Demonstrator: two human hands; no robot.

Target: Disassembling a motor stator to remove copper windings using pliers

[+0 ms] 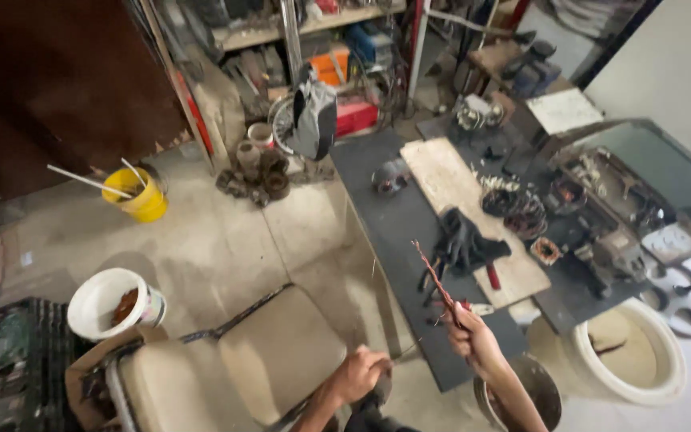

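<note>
My right hand (473, 340) is raised over the near end of a dark workbench (393, 224) and grips a thin bundle of reddish copper wire (435, 280) that sticks up and to the left. My left hand (360, 374) is lower, fingers curled around a dark object that is mostly hidden, beside a thin wire strand. Black gloves (465, 240) lie on a wooden board (449, 184) on the bench, with red-handled pliers (491, 276) next to them.
A beige seat cushion (273, 352) sits below left. A white bucket (109, 302) and yellow bucket (141, 196) stand on the concrete floor. Wire coils (517, 208), motor parts and a white basin (633, 352) crowd the right. Cluttered shelves (297, 40) stand behind.
</note>
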